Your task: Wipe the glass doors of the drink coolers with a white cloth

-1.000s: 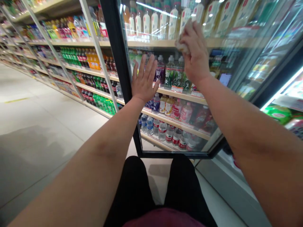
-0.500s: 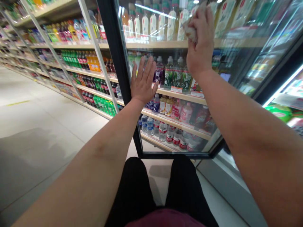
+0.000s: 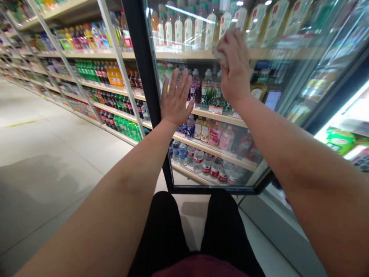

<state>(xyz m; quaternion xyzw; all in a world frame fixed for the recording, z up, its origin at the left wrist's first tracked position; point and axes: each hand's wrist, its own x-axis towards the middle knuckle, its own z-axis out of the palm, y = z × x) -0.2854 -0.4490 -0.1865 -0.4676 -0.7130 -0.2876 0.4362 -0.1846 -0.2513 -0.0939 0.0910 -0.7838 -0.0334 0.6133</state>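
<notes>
A black-framed glass door (image 3: pixel 201 188) stands swung out before me, with shelves of bottles showing through its pane. Flat against the left side of the glass lies my left hand (image 3: pixel 175 98), fingers spread and nothing in it. My right hand (image 3: pixel 236 69) is higher up and further right, its fingers pressing a crumpled whitish cloth (image 3: pixel 219 55) to the pane. Part of the cloth is hidden under the palm and fingers, and the hand is slightly blurred.
Long shelves of bottled drinks (image 3: pixel 95 71) run off to the left beside a pale tiled floor (image 3: pixel 57 154). At the right is a lit cooler (image 3: pixel 340 140) with packaged goods. My black-clad knees (image 3: pixel 165 215) are just below the door's bottom edge.
My right hand has moved down and a little left across the glass with the cloth. My left hand stays at nearly the same spot on the pane.
</notes>
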